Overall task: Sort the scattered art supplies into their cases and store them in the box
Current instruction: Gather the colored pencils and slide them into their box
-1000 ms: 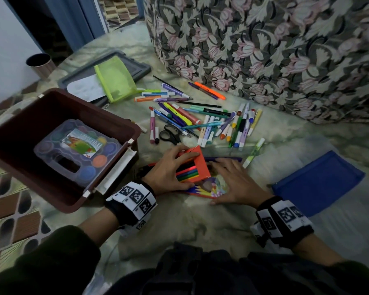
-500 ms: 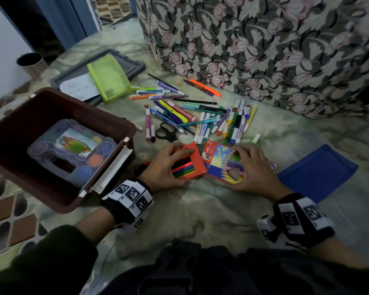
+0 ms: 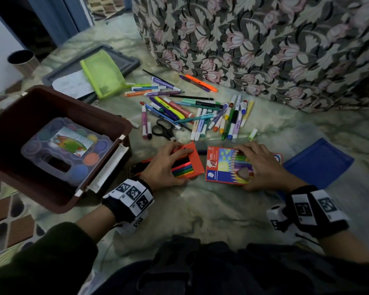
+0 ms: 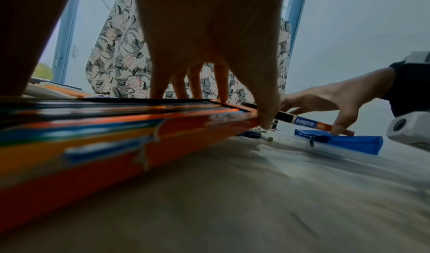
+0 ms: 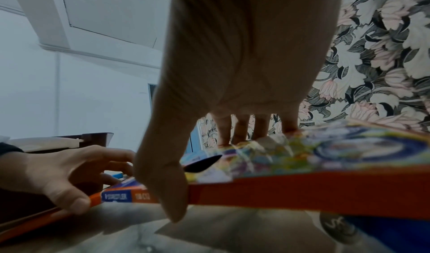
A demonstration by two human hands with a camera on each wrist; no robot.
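An orange tray of coloured pencils (image 3: 195, 165) lies on the floor before me; my left hand (image 3: 164, 165) grips it, thumb on the near edge and fingers over the far edge (image 4: 116, 132). Just right of it, and apart from it, is the colourful pencil-box sleeve (image 3: 226, 167), held by my right hand (image 3: 262, 165) between thumb and fingers (image 5: 302, 189). Beyond both hands lie several scattered markers and pens (image 3: 200, 111) and black scissors (image 3: 164, 129). At the left stands the open brown box (image 3: 9, 116) with a clear paint set (image 3: 66, 150) inside.
A blue pouch (image 3: 320, 162) lies right of my right hand. A green mesh pouch (image 3: 103, 74) rests on a grey lid (image 3: 124, 58) at the back left, near a metal cup (image 3: 22, 60). Floral-covered furniture (image 3: 264, 43) closes off the back.
My right hand has pulled the colourful sleeve to the right, off the pencil tray, and the two now lie apart. My left hand kept hold of the tray.
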